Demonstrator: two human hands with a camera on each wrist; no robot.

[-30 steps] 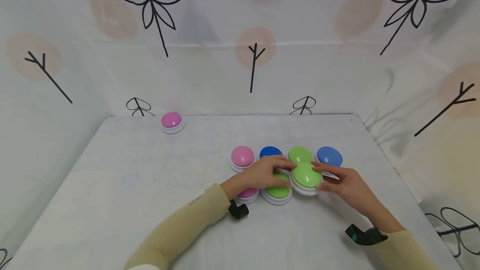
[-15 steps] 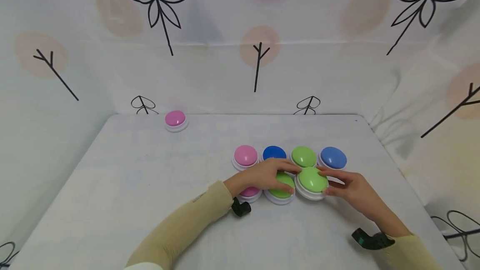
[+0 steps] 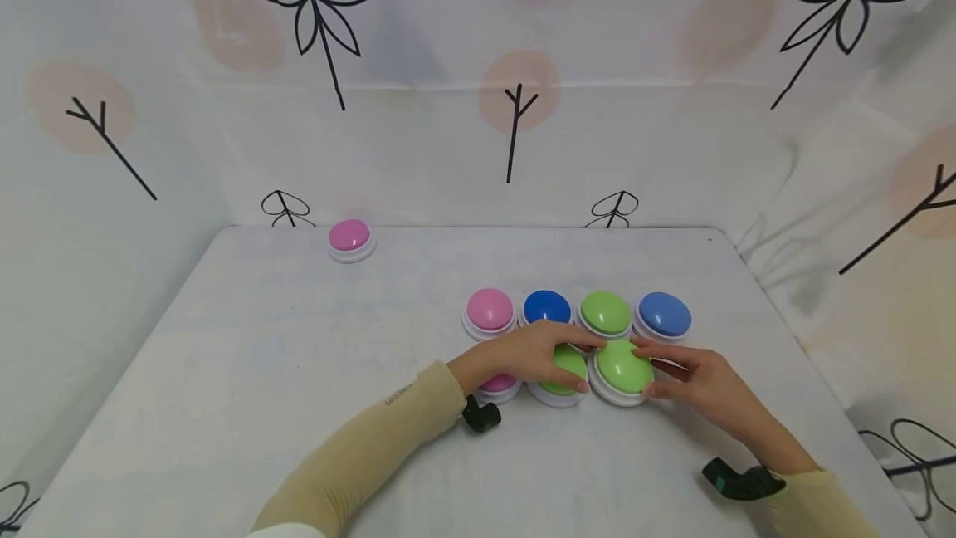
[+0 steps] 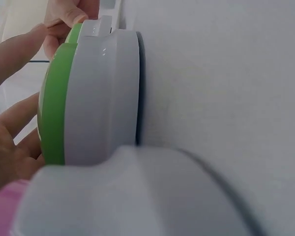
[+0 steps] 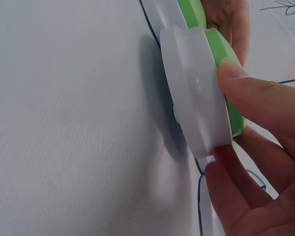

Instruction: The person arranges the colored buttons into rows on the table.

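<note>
In the head view, my right hand (image 3: 705, 384) holds a round green push button (image 3: 624, 367) with a white base by its right side. The right wrist view shows that button (image 5: 201, 91) tilted, part of its base raised off the table, thumb on the dome's edge and fingers underneath. My left hand (image 3: 534, 353) lies over another green push button (image 3: 571, 365); its fingertips reach the held button's left edge, and contact is unclear. A pink button (image 3: 499, 383) is partly hidden under the left wrist. Behind stand pink (image 3: 489, 310), dark blue (image 3: 547, 306), green (image 3: 606, 312) and lighter blue (image 3: 664, 315) buttons.
One more pink button (image 3: 349, 236) stands apart at the table's far left edge. The white table (image 3: 224, 372) is bordered by patterned fabric walls (image 3: 418, 148). Black wrist cameras (image 3: 742, 480) hang below both wrists.
The held green button has moved nearer to me and lower, away from the back green button it overlapped. My right hand moved with it; my left hand shifted slightly. The head view turned a little.
</note>
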